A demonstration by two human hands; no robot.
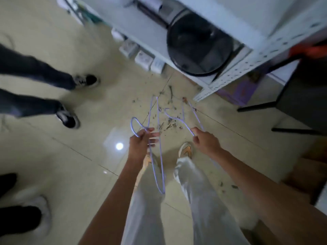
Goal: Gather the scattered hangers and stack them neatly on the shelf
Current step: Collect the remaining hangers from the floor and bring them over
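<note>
My left hand (141,144) grips thin lilac wire hangers (155,174) near their hooks; the frames hang down between my legs and reach up past the hand. My right hand (203,140) pinches another lilac wire hanger (184,121) by its wire, and it stretches away toward the shelf. Both hands are held above the tiled floor. The white metal shelf (235,69) stands ahead at the upper right.
A round black pan-like object (198,45) sits on the shelf's low board. White boxes (141,57) line the floor beside the shelf. Dirt and debris (168,121) lie on the tiles ahead. Other people's legs and shoes (67,117) stand at left. A black stand (290,106) is at right.
</note>
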